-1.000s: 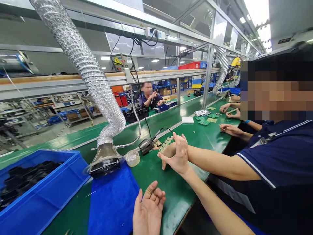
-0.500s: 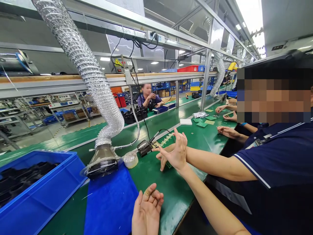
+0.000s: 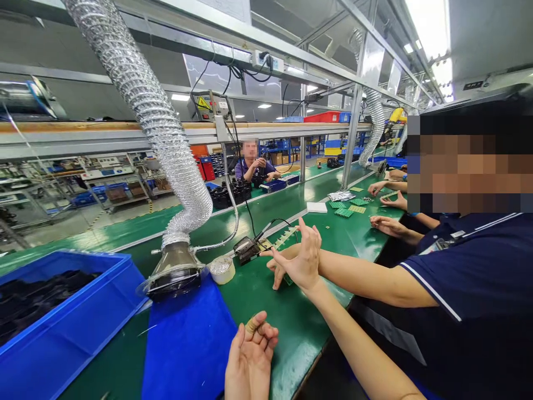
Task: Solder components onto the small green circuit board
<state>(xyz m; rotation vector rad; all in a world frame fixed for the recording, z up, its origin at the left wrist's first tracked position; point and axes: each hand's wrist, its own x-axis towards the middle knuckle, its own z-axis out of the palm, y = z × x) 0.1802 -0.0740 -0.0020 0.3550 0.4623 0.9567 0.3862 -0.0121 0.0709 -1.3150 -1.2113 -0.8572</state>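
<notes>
On my feed the left hand (image 3: 250,355) hangs just above the green bench mat (image 3: 291,333), fingers curled narrow at a small tan piece (image 3: 250,326), though I can't tell whether it's gripped; the right hand is out of my view. Just beyond sit one blue plastic crate (image 3: 70,333) of black parts, one blue sheet (image 3: 187,350), one funnel-shaped fume hood (image 3: 175,272) on a ribbed foil duct (image 3: 158,139), and a co-worker's two hands (image 3: 295,261) beside a pale toothed circuit-board strip (image 3: 285,239).

A co-worker's hands (image 3: 297,258) hold a comb-shaped circuit board strip (image 3: 285,239) beside a black soldering station (image 3: 246,250).
</notes>
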